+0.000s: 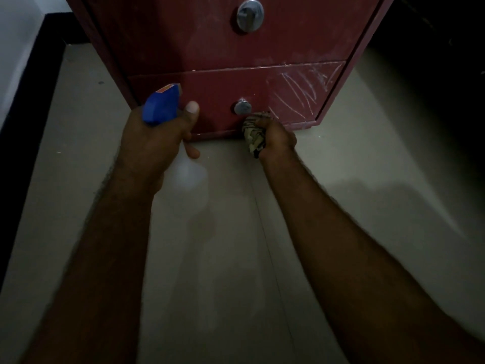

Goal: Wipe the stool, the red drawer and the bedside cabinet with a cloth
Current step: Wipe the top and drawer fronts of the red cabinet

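Observation:
A dark red cabinet [210, 43] stands on the floor in front of me, with a round metal knob on its upper front. Its lower red drawer [217, 88] has a smaller metal knob [242, 106] and white scratch marks on the right part. My left hand [154, 137] grips a spray bottle with a blue trigger head [161, 105] and a pale body, held just in front of the drawer's left side. My right hand [275, 135] is closed on a bunched patterned cloth [254, 135], pressed against the drawer's lower edge below the knob.
Pale tiled floor [236, 258] stretches toward me, with a grout line running down the middle. A black skirting strip [31, 101] and a white wall run along the left. Dark shadowed space lies to the right of the cabinet.

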A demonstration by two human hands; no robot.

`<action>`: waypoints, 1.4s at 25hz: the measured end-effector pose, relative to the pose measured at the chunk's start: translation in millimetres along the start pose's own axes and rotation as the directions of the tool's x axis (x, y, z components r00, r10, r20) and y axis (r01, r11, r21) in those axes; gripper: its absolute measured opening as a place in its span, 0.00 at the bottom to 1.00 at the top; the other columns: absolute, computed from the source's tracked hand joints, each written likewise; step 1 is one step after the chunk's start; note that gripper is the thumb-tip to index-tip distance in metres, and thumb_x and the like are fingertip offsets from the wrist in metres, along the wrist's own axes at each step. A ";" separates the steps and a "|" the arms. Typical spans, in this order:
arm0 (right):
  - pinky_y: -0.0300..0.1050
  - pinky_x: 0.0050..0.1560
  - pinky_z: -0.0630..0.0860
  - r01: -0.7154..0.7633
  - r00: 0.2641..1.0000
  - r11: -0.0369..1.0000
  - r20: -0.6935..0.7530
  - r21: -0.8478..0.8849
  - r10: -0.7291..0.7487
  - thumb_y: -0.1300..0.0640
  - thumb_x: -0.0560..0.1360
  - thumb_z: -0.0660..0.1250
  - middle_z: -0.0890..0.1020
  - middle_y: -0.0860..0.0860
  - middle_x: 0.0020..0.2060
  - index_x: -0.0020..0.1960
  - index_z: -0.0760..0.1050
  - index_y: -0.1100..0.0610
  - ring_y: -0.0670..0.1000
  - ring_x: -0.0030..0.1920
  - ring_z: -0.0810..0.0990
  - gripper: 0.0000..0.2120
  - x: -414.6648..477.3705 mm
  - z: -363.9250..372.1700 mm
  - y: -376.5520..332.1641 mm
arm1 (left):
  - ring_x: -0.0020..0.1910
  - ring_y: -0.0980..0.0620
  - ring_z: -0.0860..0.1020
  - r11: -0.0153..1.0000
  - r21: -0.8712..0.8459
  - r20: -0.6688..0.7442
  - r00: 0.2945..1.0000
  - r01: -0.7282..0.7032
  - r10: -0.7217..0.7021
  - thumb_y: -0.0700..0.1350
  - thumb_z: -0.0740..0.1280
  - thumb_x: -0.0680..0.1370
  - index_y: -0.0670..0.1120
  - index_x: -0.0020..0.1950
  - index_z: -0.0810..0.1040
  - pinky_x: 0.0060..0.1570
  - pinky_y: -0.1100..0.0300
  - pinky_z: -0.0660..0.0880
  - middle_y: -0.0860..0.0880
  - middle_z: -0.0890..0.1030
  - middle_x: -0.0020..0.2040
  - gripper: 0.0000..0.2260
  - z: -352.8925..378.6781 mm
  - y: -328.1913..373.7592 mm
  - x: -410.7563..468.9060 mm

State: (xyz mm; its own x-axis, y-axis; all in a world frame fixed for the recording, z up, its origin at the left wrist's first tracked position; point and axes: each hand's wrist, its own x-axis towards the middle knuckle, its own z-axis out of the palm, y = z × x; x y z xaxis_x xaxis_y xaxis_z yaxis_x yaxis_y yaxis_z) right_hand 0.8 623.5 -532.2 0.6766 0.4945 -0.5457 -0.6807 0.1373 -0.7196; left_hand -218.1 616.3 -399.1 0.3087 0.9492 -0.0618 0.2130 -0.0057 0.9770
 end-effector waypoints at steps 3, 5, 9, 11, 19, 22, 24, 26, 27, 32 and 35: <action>0.49 0.36 0.83 0.046 0.998 0.998 0.041 0.048 -0.048 0.74 0.70 0.72 0.85 0.69 0.52 0.60 0.79 0.73 0.64 0.43 0.87 0.18 -3.8 -8.1 4.8 | 0.33 0.48 0.82 1.000 0.016 -0.011 1.000 0.005 -0.005 0.54 0.71 0.79 0.60 0.44 0.73 0.55 0.40 0.81 0.47 0.79 0.40 0.08 -3.2 0.5 -0.2; 0.49 0.37 0.85 -0.002 0.999 0.999 0.054 0.032 0.000 0.74 0.74 0.69 0.85 0.67 0.50 0.57 0.80 0.73 0.61 0.40 0.86 0.13 -6.5 -12.1 7.0 | 0.34 0.48 0.82 1.000 0.011 -0.009 1.000 0.005 -0.005 0.54 0.71 0.78 0.60 0.45 0.74 0.56 0.38 0.80 0.48 0.79 0.40 0.07 -3.9 -0.2 0.4; 0.49 0.39 0.84 0.045 0.997 0.997 0.060 0.055 -0.049 0.74 0.74 0.68 0.83 0.68 0.56 0.64 0.77 0.73 0.62 0.45 0.85 0.18 -6.3 -7.7 3.7 | 0.33 0.49 0.82 1.000 -0.019 -0.006 1.000 0.008 -0.008 0.54 0.72 0.78 0.62 0.50 0.75 0.56 0.37 0.80 0.49 0.79 0.40 0.06 -4.6 0.3 0.8; 0.52 0.42 0.85 0.078 0.995 0.995 0.060 0.056 -0.082 0.74 0.72 0.70 0.82 0.70 0.58 0.65 0.75 0.73 0.66 0.49 0.85 0.22 -7.3 -7.7 6.3 | 0.33 0.49 0.82 1.000 -0.030 -0.001 1.000 -0.002 0.002 0.53 0.72 0.78 0.62 0.50 0.76 0.57 0.37 0.80 0.50 0.78 0.39 0.06 -4.6 0.5 -0.6; 0.60 0.51 0.86 0.150 0.988 0.983 -0.024 -0.109 -0.153 0.70 0.66 0.75 0.85 0.57 0.56 0.60 0.77 0.54 0.60 0.51 0.87 0.25 -8.6 -2.1 -10.2 | 0.34 0.46 0.83 1.000 -0.011 -0.015 1.000 0.009 -0.009 0.55 0.72 0.78 0.61 0.46 0.75 0.58 0.35 0.78 0.48 0.80 0.40 0.06 -6.8 0.6 1.7; 0.61 0.53 0.85 0.249 0.969 0.958 0.030 -0.141 -0.247 0.71 0.68 0.76 0.83 0.56 0.60 0.57 0.74 0.47 0.58 0.54 0.86 0.26 -13.8 -0.3 -17.3 | 0.33 0.48 0.83 1.000 -0.010 -0.019 1.000 0.007 -0.007 0.55 0.72 0.78 0.59 0.48 0.76 0.59 0.36 0.78 0.49 0.80 0.38 0.05 -8.2 -0.9 3.7; 0.60 0.51 0.86 0.309 0.951 0.939 0.056 -0.154 -0.304 0.71 0.69 0.75 0.83 0.56 0.60 0.61 0.72 0.47 0.58 0.54 0.85 0.29 -16.0 -0.9 -22.3 | 0.32 0.49 0.83 1.000 -0.014 -0.017 1.000 0.009 -0.009 0.55 0.72 0.78 0.56 0.47 0.76 0.61 0.35 0.77 0.49 0.80 0.38 0.06 -8.7 -1.2 4.0; 0.58 0.50 0.86 0.381 0.925 0.898 0.081 -0.221 -0.372 0.69 0.69 0.76 0.82 0.54 0.59 0.65 0.70 0.47 0.56 0.54 0.85 0.31 -19.0 -0.6 -24.5 | 0.32 0.49 0.83 1.000 -0.008 -0.025 0.999 0.020 -0.020 0.55 0.72 0.78 0.54 0.47 0.76 0.60 0.36 0.78 0.49 0.80 0.38 0.08 -10.0 -2.1 4.6; 0.57 0.50 0.86 0.444 0.896 0.854 0.099 -0.271 -0.434 0.67 0.69 0.77 0.82 0.53 0.58 0.65 0.70 0.47 0.55 0.54 0.85 0.31 -21.6 0.5 -25.1 | 0.32 0.48 0.83 1.000 0.000 -0.028 0.999 0.027 -0.027 0.55 0.72 0.77 0.51 0.47 0.76 0.59 0.36 0.78 0.48 0.80 0.38 0.10 -10.6 -2.2 4.5; 0.59 0.40 0.86 0.666 0.743 0.635 0.277 -0.392 -0.609 0.59 0.68 0.79 0.84 0.53 0.52 0.64 0.70 0.44 0.60 0.48 0.86 0.30 -28.0 1.4 -29.8 | 0.32 0.49 0.83 0.999 0.013 -0.024 0.999 0.035 -0.034 0.57 0.72 0.77 0.46 0.48 0.77 0.58 0.38 0.80 0.47 0.81 0.38 0.15 -13.6 -4.5 5.8; 0.56 0.36 0.86 0.605 0.796 0.714 0.234 -0.353 -0.559 0.60 0.70 0.79 0.83 0.52 0.53 0.66 0.69 0.46 0.57 0.46 0.87 0.30 -23.6 -6.0 -28.1 | 0.32 0.48 0.82 1.000 -0.004 -0.023 1.000 0.021 -0.021 0.55 0.72 0.77 0.51 0.47 0.77 0.55 0.37 0.80 0.48 0.80 0.38 0.09 -11.7 -0.4 4.2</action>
State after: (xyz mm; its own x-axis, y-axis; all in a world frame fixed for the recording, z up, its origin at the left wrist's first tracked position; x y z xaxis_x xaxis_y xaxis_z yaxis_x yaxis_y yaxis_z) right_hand 5.6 602.8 -501.6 0.8529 0.5177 0.0682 0.0226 0.0940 -0.9953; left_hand -227.8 623.9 -397.3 0.2827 0.9561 -0.0774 0.2154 0.0153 0.9764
